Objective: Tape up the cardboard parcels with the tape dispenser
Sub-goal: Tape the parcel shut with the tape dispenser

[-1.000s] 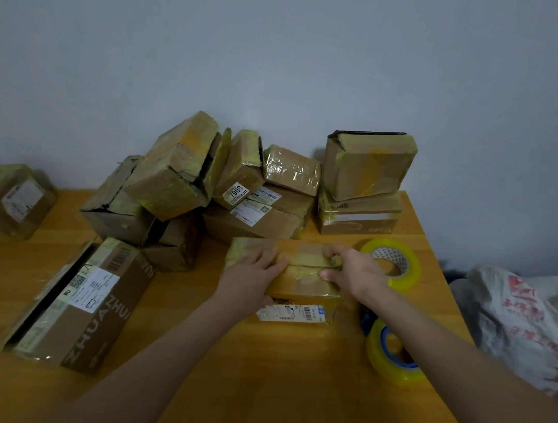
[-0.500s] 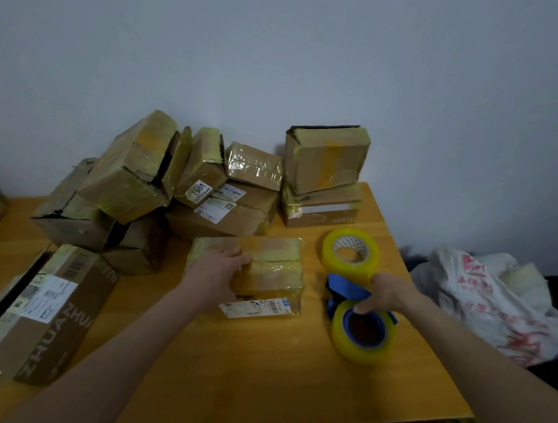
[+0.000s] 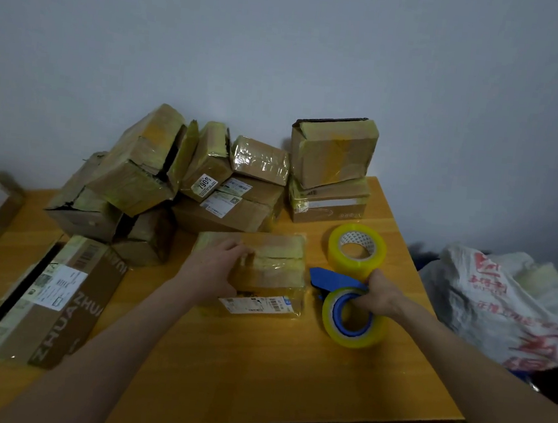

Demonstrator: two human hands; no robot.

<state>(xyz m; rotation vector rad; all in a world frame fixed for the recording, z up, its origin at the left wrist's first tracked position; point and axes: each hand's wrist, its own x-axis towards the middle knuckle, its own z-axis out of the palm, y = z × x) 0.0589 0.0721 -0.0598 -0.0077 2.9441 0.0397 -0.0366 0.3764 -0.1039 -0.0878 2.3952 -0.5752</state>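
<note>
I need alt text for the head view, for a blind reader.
The left hand rests on a taped cardboard parcel on a wooden table; the right hand grips a blue tape dispenser. More parcels are piled behind.

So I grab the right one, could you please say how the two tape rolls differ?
The far roll lies flat with a bare white core; the near roll stands on edge on the blue dispenser. The right hand grips the near roll; nothing holds the far roll. Both are yellowish.
</note>
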